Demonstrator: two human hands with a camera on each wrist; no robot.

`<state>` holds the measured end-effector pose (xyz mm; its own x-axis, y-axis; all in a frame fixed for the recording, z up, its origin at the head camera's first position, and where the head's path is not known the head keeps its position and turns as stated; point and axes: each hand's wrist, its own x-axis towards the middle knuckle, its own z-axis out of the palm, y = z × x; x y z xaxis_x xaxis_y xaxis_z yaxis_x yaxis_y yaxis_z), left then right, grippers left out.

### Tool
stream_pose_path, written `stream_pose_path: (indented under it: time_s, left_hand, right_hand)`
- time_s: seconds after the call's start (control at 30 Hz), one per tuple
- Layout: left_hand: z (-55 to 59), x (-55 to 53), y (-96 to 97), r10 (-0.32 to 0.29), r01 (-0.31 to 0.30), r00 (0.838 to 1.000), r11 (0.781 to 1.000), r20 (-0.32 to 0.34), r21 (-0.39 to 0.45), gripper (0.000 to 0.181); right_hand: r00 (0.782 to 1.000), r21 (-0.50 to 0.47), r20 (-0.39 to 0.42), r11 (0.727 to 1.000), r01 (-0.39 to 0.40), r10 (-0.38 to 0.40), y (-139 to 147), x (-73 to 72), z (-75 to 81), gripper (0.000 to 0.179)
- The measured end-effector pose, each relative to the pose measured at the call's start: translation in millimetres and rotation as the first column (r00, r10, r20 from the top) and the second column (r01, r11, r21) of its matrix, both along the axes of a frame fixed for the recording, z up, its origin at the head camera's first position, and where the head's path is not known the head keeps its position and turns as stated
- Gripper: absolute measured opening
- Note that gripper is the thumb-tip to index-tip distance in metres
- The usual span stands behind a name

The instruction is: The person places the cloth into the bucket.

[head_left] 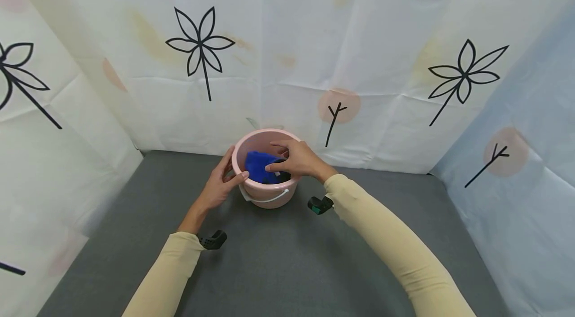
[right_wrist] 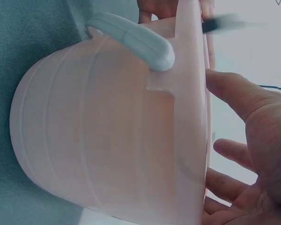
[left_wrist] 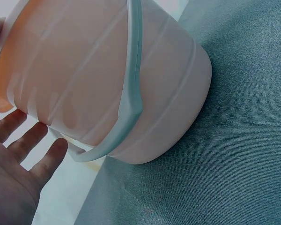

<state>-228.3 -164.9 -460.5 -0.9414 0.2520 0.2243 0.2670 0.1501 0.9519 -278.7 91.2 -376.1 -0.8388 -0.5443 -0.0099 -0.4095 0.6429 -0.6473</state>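
A pale pink bucket (head_left: 269, 194) stands upright, its whitish handle (left_wrist: 131, 93) hanging down the near side. My left hand (head_left: 220, 183) holds the bucket's left rim, thumb over the edge and fingers against the outer wall. Inside the bucket lies a bright blue, soft-looking item (head_left: 258, 167) with black parts; its exact kind is unclear. My right hand (head_left: 298, 158) reaches over the right rim, thumb and fingers spread apart above the blue item. In the right wrist view, the bucket wall hides that item and part of the fingertips. A blurred dark piece (right_wrist: 220, 23) shows beyond the rim.
The bucket stands on a dark grey cloth surface (head_left: 269, 267), near its back edge. White patterned sheets (head_left: 278, 57) rise behind it and at both sides. Each wrist wears a small black device (head_left: 320, 205).
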Motion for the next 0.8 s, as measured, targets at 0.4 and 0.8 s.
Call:
stream_pose_path:
  time_s: [0.4, 0.8]
  left_hand:
    - [-1.1, -1.4, -1.0, 0.000, 0.000, 1.000, 1.000, -0.028, 0.004, 0.082]
    - [5.0, -1.5, -3.7, 0.046, -0.050, 0.997, 0.997, -0.061, -0.058, 0.081]
  right_hand:
    - [0.999, -0.155, 0.051, 0.988, 0.005, 0.003, 9.8, 5.8, 1.0, 0.072]
    - [0.987, -0.379, -0.081, 0.920, 0.099, -0.139, 60.8, 31.6, -12.0, 0.053]
